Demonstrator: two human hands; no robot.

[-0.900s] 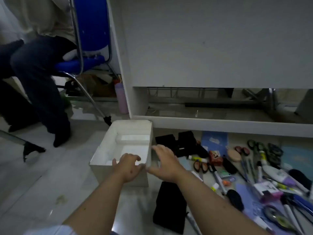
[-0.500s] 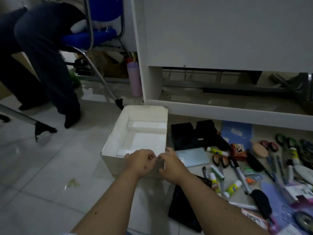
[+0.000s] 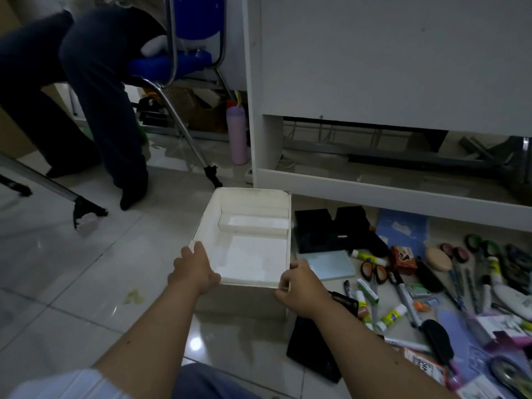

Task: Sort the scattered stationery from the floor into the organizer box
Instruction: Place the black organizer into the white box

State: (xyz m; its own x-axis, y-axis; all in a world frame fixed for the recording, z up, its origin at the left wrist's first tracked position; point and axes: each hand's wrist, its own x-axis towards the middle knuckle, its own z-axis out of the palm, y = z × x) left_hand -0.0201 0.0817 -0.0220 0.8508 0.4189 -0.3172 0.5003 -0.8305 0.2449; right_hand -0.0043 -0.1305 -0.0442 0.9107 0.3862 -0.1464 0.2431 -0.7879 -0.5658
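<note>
We grip the white organizer box (image 3: 276, 223) w/ both hands: left hand (image 3: 193, 269) at near-left corner, right hand (image 3: 299, 283) near-right; stationery (image 3: 403, 286) lies right.

White open organizer box (image 3: 256, 203) on floor, stationery (image 3: 426, 286) scattered right

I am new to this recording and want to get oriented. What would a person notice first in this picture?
First, the white box on the floor in the middle, with nothing in it, gripped at its near corners by the left hand and the right hand. Next, the stationery scattered on the floor to the right: glue sticks, markers, scissors. At the upper left, another person's legs stand by a blue chair.
</note>
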